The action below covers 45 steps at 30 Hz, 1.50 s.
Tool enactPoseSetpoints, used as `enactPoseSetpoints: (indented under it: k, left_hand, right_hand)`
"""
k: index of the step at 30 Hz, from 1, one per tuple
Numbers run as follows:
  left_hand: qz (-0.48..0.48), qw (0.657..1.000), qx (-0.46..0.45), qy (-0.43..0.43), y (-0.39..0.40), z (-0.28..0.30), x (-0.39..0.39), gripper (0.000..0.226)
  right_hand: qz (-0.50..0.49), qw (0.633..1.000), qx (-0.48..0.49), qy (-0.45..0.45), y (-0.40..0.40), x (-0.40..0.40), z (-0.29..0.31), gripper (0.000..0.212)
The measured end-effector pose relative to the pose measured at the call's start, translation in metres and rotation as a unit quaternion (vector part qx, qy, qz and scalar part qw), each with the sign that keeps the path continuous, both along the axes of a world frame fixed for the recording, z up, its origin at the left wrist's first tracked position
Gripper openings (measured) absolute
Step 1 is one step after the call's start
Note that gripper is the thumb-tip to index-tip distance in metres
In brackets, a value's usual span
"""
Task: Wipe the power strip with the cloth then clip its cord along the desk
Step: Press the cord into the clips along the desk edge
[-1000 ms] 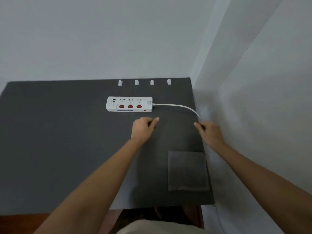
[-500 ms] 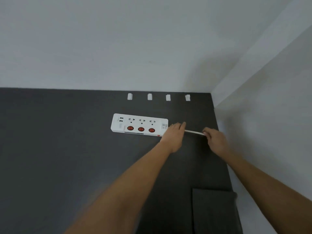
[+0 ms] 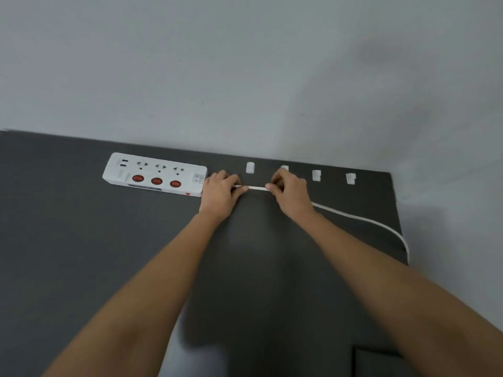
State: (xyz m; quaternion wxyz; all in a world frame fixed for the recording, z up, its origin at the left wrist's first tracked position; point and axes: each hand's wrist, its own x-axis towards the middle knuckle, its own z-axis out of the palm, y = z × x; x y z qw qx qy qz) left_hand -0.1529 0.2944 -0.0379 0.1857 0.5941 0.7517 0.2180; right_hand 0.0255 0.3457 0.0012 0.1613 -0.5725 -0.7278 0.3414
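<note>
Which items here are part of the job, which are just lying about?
Job: power strip, cord held taut between left hand and right hand, four clips by the wall, cloth at the near edge.
Lying about: nothing on the desk.

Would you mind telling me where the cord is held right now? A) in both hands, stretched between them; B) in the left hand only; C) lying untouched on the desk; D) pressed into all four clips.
A: the left hand and right hand each pinch the cord, with a short straight stretch between them, in front of the clips.
</note>
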Motion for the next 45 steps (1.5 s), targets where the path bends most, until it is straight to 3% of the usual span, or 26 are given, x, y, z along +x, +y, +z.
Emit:
enactPoseSetpoints:
  k: [3,18,26,30,33,37,45]
  left_hand:
    - [0.018,1.000,-0.002,-0.025,0.017,0.003,-0.011,0.027]
    - [0.056,0.997,0.038,-0.042,0.042,-0.009,-0.018,0.025]
    - [0.086,0.996,0.023,-0.026,0.059,-0.010,-0.023,0.022]
    - [0.061,0.993,0.091,-0.037,0.054,-0.006,-0.017,0.018]
    - [-0.025,0.988,0.149,-0.028,0.059,0.002,-0.001,0.013]
    - [-0.135,0.988,0.056,-0.046,0.071,0.000,0.031,0.019]
    - [-0.058,0.994,0.057,-0.068,0.082,-0.008,0.044,0.016]
  right_hand:
    - [-0.005,1.000,0.026,-0.011,0.021,-0.022,-0.005,0.012]
    - [0.208,0.958,0.103,-0.166,0.070,-0.065,-0.016,0.028]
    - [0.222,0.957,0.074,-0.168,0.079,-0.065,-0.013,0.023]
    - [0.191,0.969,0.078,-0.137,0.082,-0.035,-0.013,0.022]
    - [0.110,0.978,0.109,-0.141,0.080,0.001,-0.016,0.018]
    - [0.120,0.980,0.094,-0.127,0.075,0.019,-0.016,0.018]
    - [0.137,0.974,0.115,-0.139,0.083,0.015,-0.021,0.026]
